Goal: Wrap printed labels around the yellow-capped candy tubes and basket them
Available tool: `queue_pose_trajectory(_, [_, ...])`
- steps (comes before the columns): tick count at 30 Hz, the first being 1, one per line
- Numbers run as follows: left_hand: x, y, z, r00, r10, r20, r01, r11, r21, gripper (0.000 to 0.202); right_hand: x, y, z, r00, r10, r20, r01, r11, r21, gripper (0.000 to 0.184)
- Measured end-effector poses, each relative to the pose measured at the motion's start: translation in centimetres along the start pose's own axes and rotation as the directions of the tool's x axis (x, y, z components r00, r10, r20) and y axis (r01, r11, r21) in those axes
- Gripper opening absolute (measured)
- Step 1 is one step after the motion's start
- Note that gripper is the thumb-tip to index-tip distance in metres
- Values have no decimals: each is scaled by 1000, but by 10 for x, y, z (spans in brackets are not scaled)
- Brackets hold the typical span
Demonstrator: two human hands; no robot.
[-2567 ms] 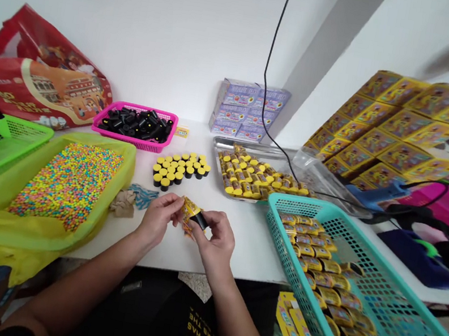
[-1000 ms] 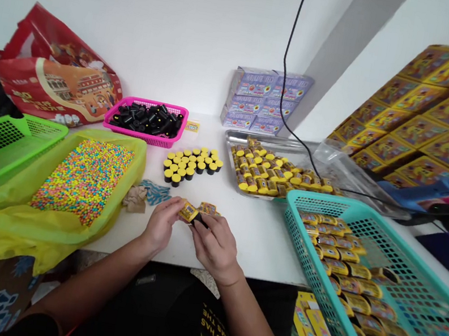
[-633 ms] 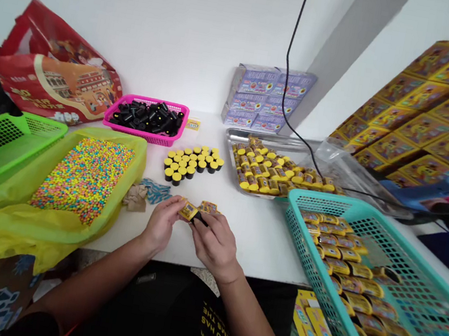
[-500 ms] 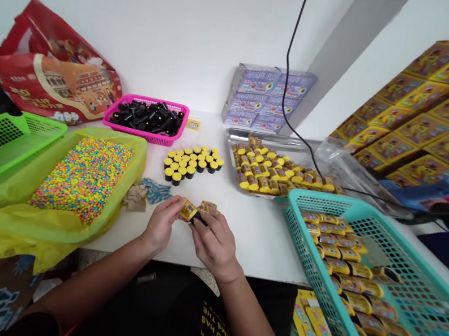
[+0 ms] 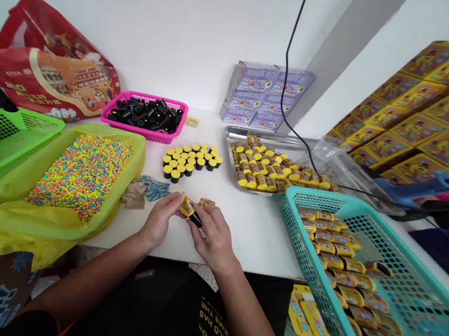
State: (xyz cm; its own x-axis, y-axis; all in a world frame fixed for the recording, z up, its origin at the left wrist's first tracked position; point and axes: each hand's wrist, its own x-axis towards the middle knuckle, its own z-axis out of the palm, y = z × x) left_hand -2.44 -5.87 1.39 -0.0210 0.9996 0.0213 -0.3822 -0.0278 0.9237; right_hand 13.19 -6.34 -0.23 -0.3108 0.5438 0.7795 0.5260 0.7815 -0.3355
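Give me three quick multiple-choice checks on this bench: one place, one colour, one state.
1. Where are the loose black tubes?
A. Pink basket
B. Teal basket
C. Steel tray

2. What colour are the tops of the upright tubes?
A. Blue
B. Yellow
C. Red

3. What state is the wrapped tube in?
A. Lying in a basket
B. Held between the left hand and right hand
C. Standing alone

1: A, they fill it.
2: B, yellow shows on each top.
3: B, both hands grip it.
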Motion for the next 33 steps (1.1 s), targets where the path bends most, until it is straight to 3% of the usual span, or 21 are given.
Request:
queue_pose_trajectory(11, [5,0,-1,998,22,52,-27,994,106,32,-3,3,6,999,40,-18,-39,999,29,40])
queue_pose_trajectory(16, [5,1,1,1000,10,-5,-10,997,79,31,-4,4,11,997,60,-37,-60,998,23,38])
queue_pose_trajectory(20, [3,1,2,999,-17,-47,20,998,54,38,-6,7,15,988,119,-94,-117,993,35,38])
queue_pose_trajectory(24, [2,0,2,1000,-18,-9,18,999,38,39,-6,5,16,957,253,-141,-236,963,128,28])
queue_pose_trajectory(27, [3,0,1,999,-2,36,2,1000,17,38,-4,3,14,891,441,-106,-393,867,306,19])
queue_pose_trajectory(30, [5,-1,0,996,22,86,-23,1000,11,44,-2,1,13,777,629,-2,-532,659,531,20])
queue_pose_trajectory(33, [7,-1,-1,989,32,143,-38,999,37,43,-2,2,14,679,729,90,-584,462,668,22])
